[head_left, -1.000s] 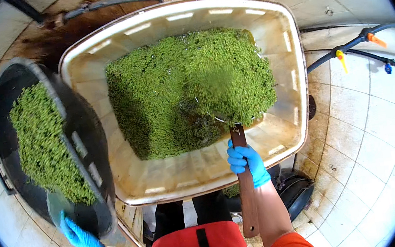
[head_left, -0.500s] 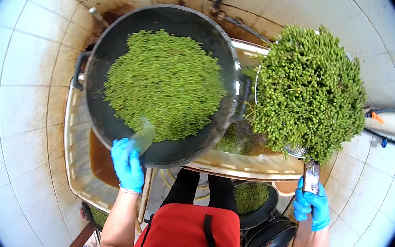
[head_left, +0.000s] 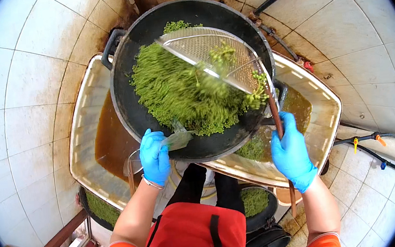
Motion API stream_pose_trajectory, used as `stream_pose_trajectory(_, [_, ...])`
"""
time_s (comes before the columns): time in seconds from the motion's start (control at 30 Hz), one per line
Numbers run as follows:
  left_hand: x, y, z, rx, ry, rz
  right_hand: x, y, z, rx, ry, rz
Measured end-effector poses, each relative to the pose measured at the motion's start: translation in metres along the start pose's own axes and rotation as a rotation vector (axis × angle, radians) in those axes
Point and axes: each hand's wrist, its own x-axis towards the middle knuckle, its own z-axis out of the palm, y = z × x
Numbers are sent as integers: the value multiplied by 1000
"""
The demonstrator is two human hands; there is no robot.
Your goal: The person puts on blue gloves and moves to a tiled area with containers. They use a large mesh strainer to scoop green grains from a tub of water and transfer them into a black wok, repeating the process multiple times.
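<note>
Tipping green berries [head_left: 168, 85] from strainer [head_left: 202, 44] into wok [head_left: 210, 145], upper centre of frame, with right hand [head_left: 292, 154] clamped on handle [head_left: 274, 111] and left hand [head_left: 154, 158] closed around clear plastic [head_left: 180, 139]; mostly out, with some caught inside.

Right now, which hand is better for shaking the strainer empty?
Probably the right hand: it grips the handle of the strainer, tipped over the black pan. The left hand holds something see-through.

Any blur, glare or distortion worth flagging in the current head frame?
Head view: the green clusters streak with motion blur; the metal strainer has a bright highlight along its rim; lines on the tiled wall bow, fisheye-style, and its left side looks pale and bright.
</note>
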Motion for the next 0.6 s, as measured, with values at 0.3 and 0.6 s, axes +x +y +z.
stream_pose_trajectory(0.3, [6,6,19,190,-16,14,-51,116,-69,10,514,264])
stream_pose_trajectory(0.6, [-29,-12,29,447,-92,-113,-72,449,31,-269,353,851])
